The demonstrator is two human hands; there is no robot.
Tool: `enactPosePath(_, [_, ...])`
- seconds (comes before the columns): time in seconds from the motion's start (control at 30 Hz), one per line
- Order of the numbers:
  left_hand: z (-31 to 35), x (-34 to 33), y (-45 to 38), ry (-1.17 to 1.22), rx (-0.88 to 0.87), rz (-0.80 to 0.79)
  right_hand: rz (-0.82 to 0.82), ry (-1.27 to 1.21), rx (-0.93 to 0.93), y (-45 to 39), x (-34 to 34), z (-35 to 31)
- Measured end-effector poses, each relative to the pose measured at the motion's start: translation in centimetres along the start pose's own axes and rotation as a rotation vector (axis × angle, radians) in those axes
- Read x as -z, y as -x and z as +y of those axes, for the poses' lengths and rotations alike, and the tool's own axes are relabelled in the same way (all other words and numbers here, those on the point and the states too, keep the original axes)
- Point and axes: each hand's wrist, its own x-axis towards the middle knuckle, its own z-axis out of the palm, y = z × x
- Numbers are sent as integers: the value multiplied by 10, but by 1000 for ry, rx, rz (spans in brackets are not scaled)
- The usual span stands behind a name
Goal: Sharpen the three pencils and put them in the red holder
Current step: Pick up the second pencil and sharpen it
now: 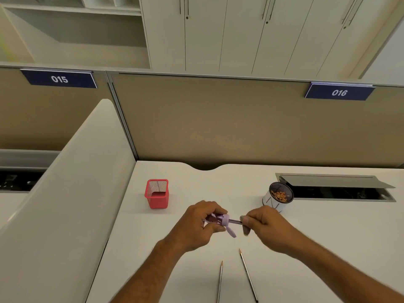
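My left hand is closed around a lilac pencil sharpener held above the white desk. Its open lid flap hangs down at the front. My right hand pinches a dark pencil whose tip sits inside the sharpener; most of that pencil is hidden by my fingers. Two more pencils lie on the desk nearer me, points facing away: one on the left and one on the right. The red mesh holder stands upright to the left of my hands, and nothing shows inside it.
A round black mesh cup with a white wall holds pencil shavings, behind my right hand. A cable tray with a raised grey lid is set into the desk at the back right. A beige partition closes the back; a white divider runs along the left.
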Motion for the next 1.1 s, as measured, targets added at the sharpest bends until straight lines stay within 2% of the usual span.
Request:
enactPosePath(0.07, [0,1,-1,24,-1,-14,22,-71,2,0,0,-2])
enactPosePath(0.13, [0,2,-2,55,24,-27,105,1,106,3,-2,-5])
enactPosePath(0.2, [-1,4,-2,83,60,-34,172,205,289,5,-2,-7])
enactPosePath(0.3, [-1,7,-3,97,96,-74,248,671,662,4,-3,6])
enactPosePath(0.37, [-2,9,-4,88,108,-110,330,805,774,4,-6,11])
enactPosePath(0.43, [-1,9,-5,68,109,-124,350,825,742,4,-7,12])
enactPosePath(0.53, [-1,8,-7,49,109,-93,266,769,582,6,-8,6])
enactPosePath(0.7, [-1,2,-8,44,41,-33,11,274,174,-4,-4,1])
enactPosePath(0.8, [1,1,-8,43,59,-59,-41,116,86,-4,0,1])
enactPosePath(0.87, [2,1,-8,40,85,-89,48,200,168,0,1,1])
enactPosePath(0.93, [2,2,-9,49,104,-112,123,319,334,5,2,2])
enactPosePath(1.03, [3,3,-8,71,120,-140,199,631,650,7,4,8])
enactPosePath(1.1, [5,3,-8,77,126,-156,269,788,740,8,2,12])
